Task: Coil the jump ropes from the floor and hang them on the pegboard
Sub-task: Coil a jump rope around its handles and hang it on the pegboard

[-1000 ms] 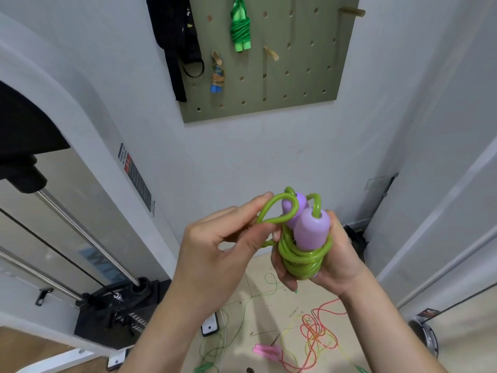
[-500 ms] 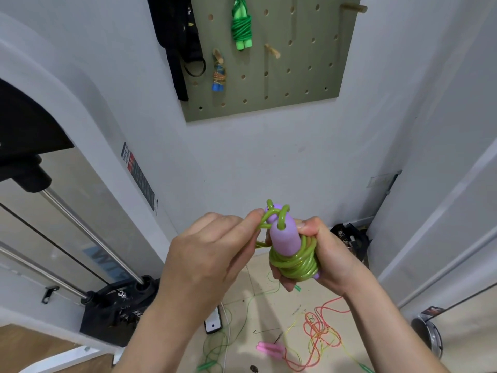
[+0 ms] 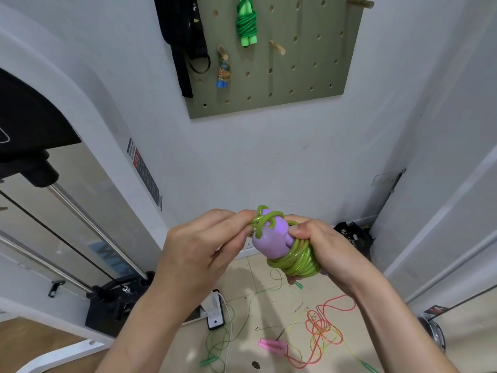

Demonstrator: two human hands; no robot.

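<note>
Green cord wound round two purple handles makes up the jump rope (image 3: 291, 258), held in the air well below the pegboard (image 3: 304, 76), under its middle. A second ago a wide loop of cord stood open above the handle tops. Half a second ago it had shrunk, and now it lies small and crossed, drawn close over them. The handles have tipped further toward the left hand.

The left hand (image 3: 199, 251) reaches in with its back to the camera, thumb and forefinger pinching the cord at the handle tops, the other fingers curled below. The right hand (image 3: 325, 246) wraps its fingers round the coiled bundle from the far side, its thumb pressed on the nearer handle.

On the pegboard hang a coiled green rope (image 3: 247, 22) near the top, a small rope with blue handles (image 3: 223, 72) lower and to the left, and a black strap (image 3: 183, 41) at the left edge. A bare wooden peg (image 3: 278, 47) juts out near the board's middle.

Far below the pegboard, on the floor, lie a tangled red rope (image 3: 326, 316) with pink handles (image 3: 271, 345) and a thin green rope (image 3: 224, 343).
</note>
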